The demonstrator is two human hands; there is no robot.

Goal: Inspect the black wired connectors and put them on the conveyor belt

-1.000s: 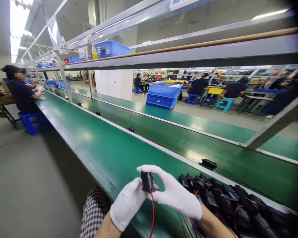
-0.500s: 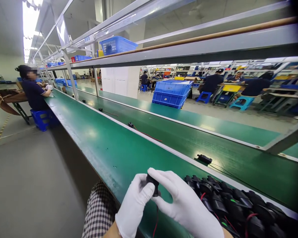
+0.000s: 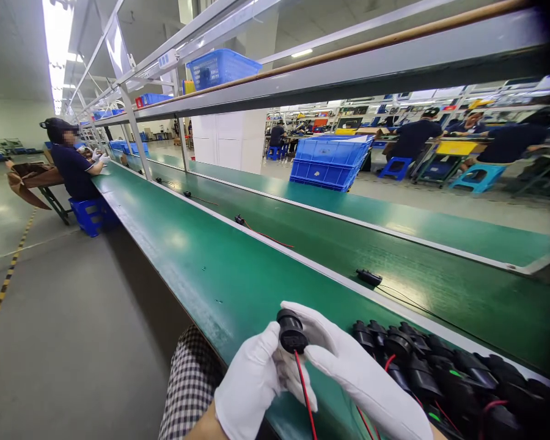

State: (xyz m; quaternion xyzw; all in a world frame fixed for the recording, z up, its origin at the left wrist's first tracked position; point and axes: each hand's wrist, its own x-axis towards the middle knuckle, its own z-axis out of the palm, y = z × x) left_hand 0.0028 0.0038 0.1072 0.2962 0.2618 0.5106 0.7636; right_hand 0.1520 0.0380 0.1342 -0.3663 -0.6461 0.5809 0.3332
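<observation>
A round black part (image 3: 293, 330) with a red wire (image 3: 306, 396) hanging from it is held between my two white-gloved hands, above the near green bench (image 3: 183, 244). My left hand (image 3: 254, 373) grips its left side, with some fingers curled beneath it. My right hand (image 3: 348, 360) has its fingertips behind the part and its thumb against the right side. Close to my right hand, a pile of similar black parts (image 3: 421, 373) with red wires lies at the bench's right end.
Single black parts (image 3: 369, 277) with wires lie spaced along the strip behind a metal rail (image 3: 256, 239). Blue crates (image 3: 327, 162) stand beyond. A person (image 3: 71, 162) sits at the far left. A shelf beam (image 3: 348, 67) runs overhead.
The black part has been turned, so its round face and the red wire now show. My left fingers have moved beneath it. The whole view has shifted slightly.
</observation>
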